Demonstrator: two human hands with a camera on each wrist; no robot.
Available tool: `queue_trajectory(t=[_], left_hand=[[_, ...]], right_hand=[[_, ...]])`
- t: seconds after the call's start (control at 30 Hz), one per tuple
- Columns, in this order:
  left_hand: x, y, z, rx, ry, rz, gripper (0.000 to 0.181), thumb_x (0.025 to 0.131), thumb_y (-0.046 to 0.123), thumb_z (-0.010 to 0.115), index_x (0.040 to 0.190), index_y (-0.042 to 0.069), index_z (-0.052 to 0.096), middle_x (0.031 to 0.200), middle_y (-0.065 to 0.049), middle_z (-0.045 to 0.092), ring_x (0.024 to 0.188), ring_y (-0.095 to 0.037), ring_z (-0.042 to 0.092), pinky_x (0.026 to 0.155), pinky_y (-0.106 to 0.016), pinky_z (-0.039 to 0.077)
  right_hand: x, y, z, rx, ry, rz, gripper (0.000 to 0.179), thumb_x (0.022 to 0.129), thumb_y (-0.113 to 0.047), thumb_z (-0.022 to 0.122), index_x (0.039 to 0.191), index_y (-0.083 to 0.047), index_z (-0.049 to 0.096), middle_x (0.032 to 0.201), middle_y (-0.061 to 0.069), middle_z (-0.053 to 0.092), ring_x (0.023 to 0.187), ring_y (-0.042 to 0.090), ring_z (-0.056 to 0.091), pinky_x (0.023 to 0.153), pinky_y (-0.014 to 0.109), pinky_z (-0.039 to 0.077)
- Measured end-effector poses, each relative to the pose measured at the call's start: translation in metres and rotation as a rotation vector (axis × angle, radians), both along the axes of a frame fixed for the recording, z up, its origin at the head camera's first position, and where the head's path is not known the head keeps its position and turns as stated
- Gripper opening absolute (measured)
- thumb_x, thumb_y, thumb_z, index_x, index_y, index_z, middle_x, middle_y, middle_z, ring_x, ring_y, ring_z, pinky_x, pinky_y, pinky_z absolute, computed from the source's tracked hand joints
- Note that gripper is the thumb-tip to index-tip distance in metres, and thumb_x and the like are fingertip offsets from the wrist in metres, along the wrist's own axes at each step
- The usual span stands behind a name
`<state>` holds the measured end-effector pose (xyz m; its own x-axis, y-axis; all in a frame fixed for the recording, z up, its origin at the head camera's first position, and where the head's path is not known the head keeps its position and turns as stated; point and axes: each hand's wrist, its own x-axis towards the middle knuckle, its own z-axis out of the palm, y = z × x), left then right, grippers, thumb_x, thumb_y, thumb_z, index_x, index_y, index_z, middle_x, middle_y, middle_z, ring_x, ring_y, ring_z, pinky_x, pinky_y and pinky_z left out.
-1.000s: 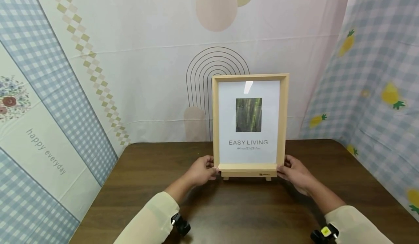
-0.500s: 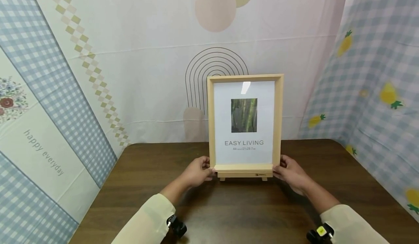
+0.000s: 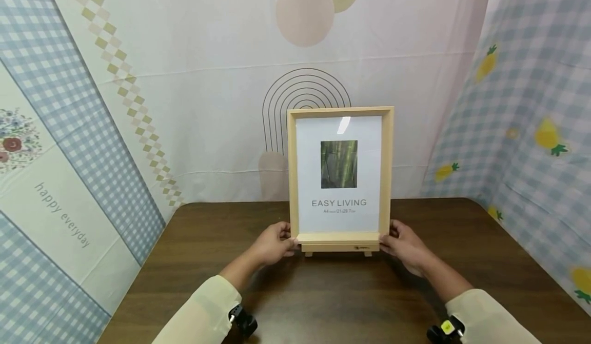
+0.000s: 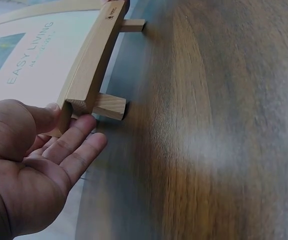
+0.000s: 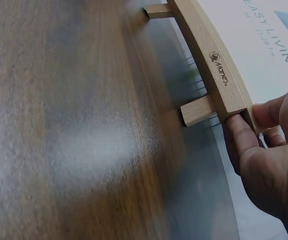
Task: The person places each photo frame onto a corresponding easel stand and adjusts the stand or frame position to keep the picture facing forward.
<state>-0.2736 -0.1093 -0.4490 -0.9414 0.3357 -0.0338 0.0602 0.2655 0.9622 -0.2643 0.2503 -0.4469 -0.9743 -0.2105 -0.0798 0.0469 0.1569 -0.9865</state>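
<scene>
A light wooden picture frame (image 3: 386, 175) stands nearly upright on a small wooden easel (image 3: 330, 248). Its white sheet reads EASY LIVING and carries a small bamboo print (image 3: 339, 164). My left hand (image 3: 271, 244) pinches the frame's lower left corner. In the left wrist view, the thumb lies on the frame's front and the fingers reach under and behind, close to the end of the easel's ledge (image 4: 96, 55). At the lower right corner, my right hand (image 3: 406, 245) pinches the frame likewise. Two short easel feet (image 5: 198, 111) project below the ledge in the right wrist view.
Everything stands on a dark brown wooden table (image 3: 323, 303) with rounded far corners. Behind it hangs a white patterned cloth (image 3: 208, 118). Blue checked cloths line the left and the right side (image 3: 512, 180). Each sleeve carries a black wrist camera (image 3: 243, 322).
The frame and easel have slid left across the table, with both hands moving along. The hold at both lower corners is unchanged.
</scene>
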Motion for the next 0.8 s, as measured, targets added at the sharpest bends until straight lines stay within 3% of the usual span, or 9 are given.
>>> queue_trajectory(t=[0.37, 0.8], left_hand=[[0.004, -0.009, 0.003, 0.023, -0.017, 0.008, 0.041, 0.101, -0.001, 0.06, 0.136, -0.015, 0.045, 0.116, -0.025, 0.059, 0.102, -0.036, 0.07, 0.084, -0.044, 0.06], [0.001, -0.018, 0.0, -0.001, -0.017, 0.011, 0.036, 0.102, 0.001, 0.061, 0.133, -0.013, 0.048, 0.114, -0.022, 0.061, 0.101, -0.032, 0.069, 0.084, -0.042, 0.06]], right_hand=[[-0.003, -0.007, -0.002, -0.01, -0.011, -0.01, 0.052, 0.105, 0.002, 0.045, 0.15, 0.015, 0.022, 0.138, 0.035, 0.04, 0.125, 0.039, 0.051, 0.102, 0.041, 0.05], [-0.002, -0.016, -0.003, -0.036, -0.011, -0.007, 0.053, 0.105, 0.002, 0.045, 0.15, 0.016, 0.021, 0.141, 0.036, 0.038, 0.126, 0.041, 0.05, 0.104, 0.043, 0.048]])
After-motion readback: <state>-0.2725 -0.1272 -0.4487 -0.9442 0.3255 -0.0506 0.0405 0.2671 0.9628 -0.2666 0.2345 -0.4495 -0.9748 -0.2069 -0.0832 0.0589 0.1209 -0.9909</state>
